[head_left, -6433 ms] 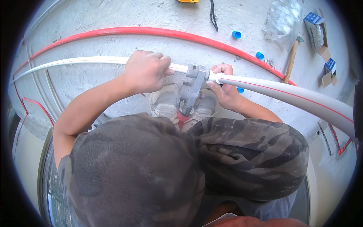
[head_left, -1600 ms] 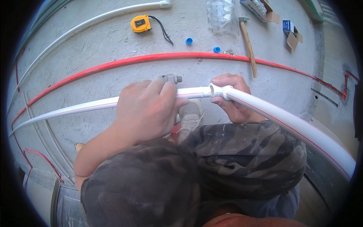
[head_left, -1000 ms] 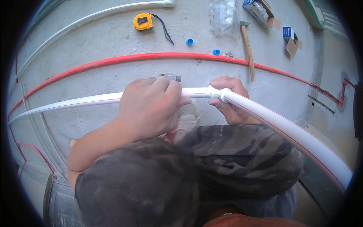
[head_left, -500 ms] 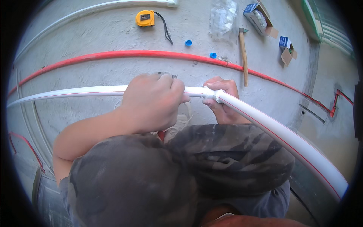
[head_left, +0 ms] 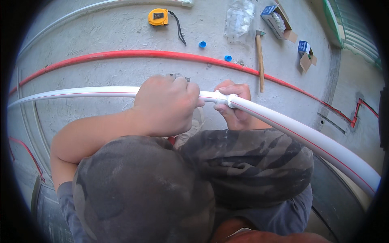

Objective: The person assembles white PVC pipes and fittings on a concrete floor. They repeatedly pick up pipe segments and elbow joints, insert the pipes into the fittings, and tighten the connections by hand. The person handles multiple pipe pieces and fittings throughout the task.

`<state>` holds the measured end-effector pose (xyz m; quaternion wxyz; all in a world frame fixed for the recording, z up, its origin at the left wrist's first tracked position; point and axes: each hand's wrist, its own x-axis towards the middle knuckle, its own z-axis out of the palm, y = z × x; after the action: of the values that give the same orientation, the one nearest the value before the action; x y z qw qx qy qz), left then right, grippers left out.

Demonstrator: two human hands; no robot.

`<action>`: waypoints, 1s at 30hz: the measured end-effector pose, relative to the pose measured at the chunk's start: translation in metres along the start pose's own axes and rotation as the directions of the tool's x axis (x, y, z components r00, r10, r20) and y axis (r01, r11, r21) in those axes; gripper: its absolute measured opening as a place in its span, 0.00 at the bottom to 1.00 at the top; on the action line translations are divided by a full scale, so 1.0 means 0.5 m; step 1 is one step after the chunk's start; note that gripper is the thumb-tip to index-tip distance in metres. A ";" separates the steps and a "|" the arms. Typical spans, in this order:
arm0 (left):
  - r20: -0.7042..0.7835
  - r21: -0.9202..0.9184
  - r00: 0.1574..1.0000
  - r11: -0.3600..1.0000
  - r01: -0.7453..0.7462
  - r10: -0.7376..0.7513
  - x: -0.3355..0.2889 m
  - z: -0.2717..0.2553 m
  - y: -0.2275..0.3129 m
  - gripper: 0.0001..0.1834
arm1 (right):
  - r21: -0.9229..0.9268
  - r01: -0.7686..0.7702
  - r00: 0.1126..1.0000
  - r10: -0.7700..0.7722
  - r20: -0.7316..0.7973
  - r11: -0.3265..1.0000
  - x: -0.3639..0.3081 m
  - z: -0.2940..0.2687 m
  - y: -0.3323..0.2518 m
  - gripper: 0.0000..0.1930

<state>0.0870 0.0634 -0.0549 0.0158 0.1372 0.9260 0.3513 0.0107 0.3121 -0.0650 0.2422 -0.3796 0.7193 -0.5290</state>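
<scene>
A white plastic pipe with a thin red stripe (head_left: 81,93) runs across in front of my knees. My left hand (head_left: 168,106) is wrapped round it from above, knuckles up. Just right of that fist, a white pipe fitting (head_left: 222,98) joins it to a second striped white pipe (head_left: 304,139), which slants toward the lower right. My right hand (head_left: 237,105) grips the fitting from behind, thumb below and fingers above. Whether the pipe ends sit fully inside the fitting cannot be made out.
A red pipe (head_left: 133,54) crosses the grey concrete floor beyond my hands. Past it lie a yellow tape measure (head_left: 158,17), two blue caps (head_left: 202,44), a clear plastic bag (head_left: 240,20), a hammer (head_left: 260,60) and two opened boxes (head_left: 277,21). My camouflage-clad knees (head_left: 251,162) are close below.
Both hands keep their grips. The joined pipes sit slightly higher in view, and the right-hand pipe's far end has risen at the right edge. The view itself has shifted a little.
</scene>
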 end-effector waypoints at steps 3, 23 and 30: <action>0.007 0.002 1.000 1.000 -0.005 0.005 0.002 -0.001 0.001 0.15 | -0.016 0.049 0.999 -0.049 0.011 0.999 -0.001 -0.003 0.011 0.22; 0.015 0.026 1.000 1.000 -0.009 0.009 0.004 0.006 0.013 0.13 | -0.038 0.107 0.993 -0.109 -0.048 0.994 -0.009 0.012 0.022 0.22; 0.039 0.047 0.999 0.999 0.014 -0.016 0.000 -0.005 0.014 0.13 | 0.028 0.117 0.988 -0.113 -0.109 0.993 0.001 0.023 0.035 0.22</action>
<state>0.0881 0.0666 -0.0486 0.0333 0.1372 0.9346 0.3266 0.0138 0.3079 -0.0852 0.1789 -0.3875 0.6990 -0.5738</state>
